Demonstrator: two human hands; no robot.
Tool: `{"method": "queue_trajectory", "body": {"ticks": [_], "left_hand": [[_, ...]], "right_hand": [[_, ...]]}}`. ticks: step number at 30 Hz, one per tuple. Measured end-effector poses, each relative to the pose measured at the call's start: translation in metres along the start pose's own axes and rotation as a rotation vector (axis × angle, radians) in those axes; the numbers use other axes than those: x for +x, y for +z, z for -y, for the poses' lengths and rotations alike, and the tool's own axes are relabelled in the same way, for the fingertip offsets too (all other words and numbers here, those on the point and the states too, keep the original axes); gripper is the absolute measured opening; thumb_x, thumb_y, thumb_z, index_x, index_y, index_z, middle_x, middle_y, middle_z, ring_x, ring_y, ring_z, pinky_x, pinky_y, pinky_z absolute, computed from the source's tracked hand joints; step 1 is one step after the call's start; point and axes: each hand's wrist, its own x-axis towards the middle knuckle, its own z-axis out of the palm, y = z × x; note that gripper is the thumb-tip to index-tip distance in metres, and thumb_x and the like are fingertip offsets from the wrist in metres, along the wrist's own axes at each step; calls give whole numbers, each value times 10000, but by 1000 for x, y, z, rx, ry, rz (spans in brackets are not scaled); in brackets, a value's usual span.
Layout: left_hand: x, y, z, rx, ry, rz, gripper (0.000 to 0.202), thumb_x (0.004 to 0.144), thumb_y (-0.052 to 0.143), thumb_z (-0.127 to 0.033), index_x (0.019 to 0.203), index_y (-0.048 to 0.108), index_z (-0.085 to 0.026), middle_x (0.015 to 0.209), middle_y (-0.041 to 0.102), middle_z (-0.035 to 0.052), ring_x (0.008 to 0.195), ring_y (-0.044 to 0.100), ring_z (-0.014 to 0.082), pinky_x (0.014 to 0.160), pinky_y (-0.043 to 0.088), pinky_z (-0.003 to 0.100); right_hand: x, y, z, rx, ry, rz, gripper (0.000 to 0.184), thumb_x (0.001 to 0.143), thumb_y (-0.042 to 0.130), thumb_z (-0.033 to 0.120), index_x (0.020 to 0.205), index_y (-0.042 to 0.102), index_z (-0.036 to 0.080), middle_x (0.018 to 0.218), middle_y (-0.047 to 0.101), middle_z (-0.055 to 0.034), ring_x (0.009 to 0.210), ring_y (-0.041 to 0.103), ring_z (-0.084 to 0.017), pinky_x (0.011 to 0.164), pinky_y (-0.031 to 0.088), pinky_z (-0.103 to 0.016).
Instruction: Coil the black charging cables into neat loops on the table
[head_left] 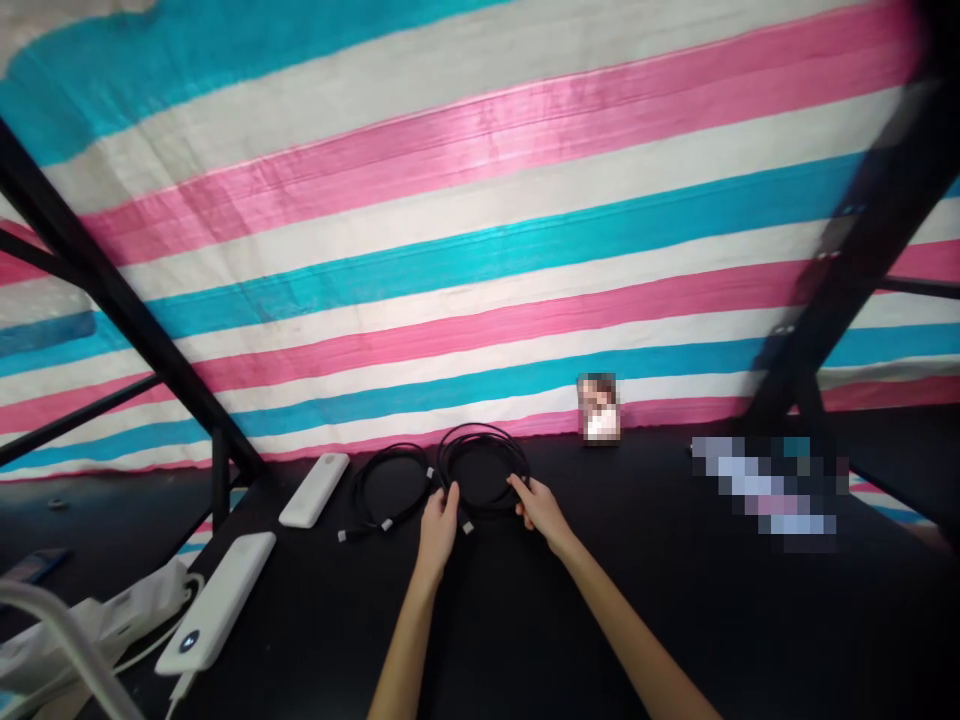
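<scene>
A coiled black cable (491,513) is between my two hands at the table's far side. My left hand (439,525) has its thumb and fingers closed on the left side of the coil. On the opposite side, my right hand (543,510) pinches the loops with thumb and forefinger. A cable connector (468,527) sticks out below the coil, near my left hand. Just left of it lies a second black cable coil (358,495), with light-tipped connectors (387,524) showing. My fingers partly hide the gripped strands.
Two white power banks (313,490) (217,605) lie left on the black table (495,640); a cable is plugged into the nearer one. A white power strip (105,620) is beside it. Pixelated items (772,490) lie right. Behind hangs striped sheeting (480,250) between black frame bars (135,310).
</scene>
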Motion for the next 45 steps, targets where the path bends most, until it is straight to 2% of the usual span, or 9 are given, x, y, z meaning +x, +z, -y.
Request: {"method": "queue_trajectory", "body": {"ticks": [5, 10, 14, 18, 25, 31, 36, 41, 45], "left_hand": [[5, -18, 11, 273, 153, -106, 345, 830, 452, -407, 834, 702, -169, 888, 635, 86, 801, 585, 211, 752, 428, 318], [13, -40, 24, 606, 142, -219, 271, 791, 558, -297, 1027, 650, -199, 1107, 568, 117, 1086, 466, 290, 929, 300, 415], [16, -46, 35, 805, 114, -151, 242, 760, 613, -249, 997, 631, -207, 992, 603, 85, 1016, 502, 265, 923, 278, 398], [20, -44, 39, 940, 101, -134, 155, 824, 531, -251, 911, 629, -168, 904, 626, 101, 927, 550, 257, 869, 297, 385], [23, -44, 35, 1007, 138, -251, 266, 895, 388, -249, 957, 615, -126, 882, 654, 140, 824, 609, 252, 753, 350, 346], [22, -54, 24, 919, 155, -532, 385, 932, 278, -345, 1094, 546, -122, 825, 668, 140, 765, 617, 252, 718, 373, 332], [7, -53, 7, 609, 176, -731, 323, 904, 338, -430, 926, 575, -211, 745, 647, 68, 697, 582, 229, 658, 375, 307], [-18, -50, -14, 92, 288, -765, 203, 877, 421, -395, 875, 532, -225, 833, 615, 26, 633, 504, 153, 633, 383, 265], [-55, -43, -24, -277, 324, -724, 152, 864, 465, -387, 900, 431, -243, 785, 575, -23, 545, 413, 106, 558, 347, 225]], "right_hand": [[-2, 1, -4, -63, -26, 31, 545, 796, 478, 509, 1163, 496, 106, 397, 474, 89, 233, 348, -84, 270, 243, -186], [-10, -6, 2, -192, -98, -81, 766, 823, 435, 533, 1392, 286, 43, 400, 436, 92, 299, 403, -127, 337, 322, -226], [-9, -10, -3, -219, -233, -203, 676, 813, 467, 505, 1347, 402, 96, 451, 439, 69, 413, 468, -158, 456, 379, -266], [-8, -9, -8, -198, -283, -183, 595, 820, 455, 493, 1281, 457, 117, 458, 431, 73, 413, 443, -148, 460, 363, -259], [-7, -6, -10, -163, -310, -196, 508, 834, 447, 454, 1231, 470, 139, 448, 406, 90, 398, 415, -134, 444, 338, -237], [-4, -6, -12, -162, -333, -196, 455, 843, 428, 418, 1211, 471, 153, 444, 374, 99, 392, 396, -129, 432, 303, -225], [-5, -5, -10, -169, -351, -210, 440, 825, 428, 389, 1186, 492, 145, 446, 367, 98, 400, 381, -126, 443, 281, -225], [-13, -6, -2, -195, -382, -251, 424, 824, 421, 354, 1190, 503, 155, 433, 340, 103, 399, 382, -135, 462, 268, -231], [-23, -10, 11, -168, -330, -365, 367, 813, 455, 360, 1133, 538, 202, 469, 437, 82, 455, 451, -150, 496, 311, -232]]}}
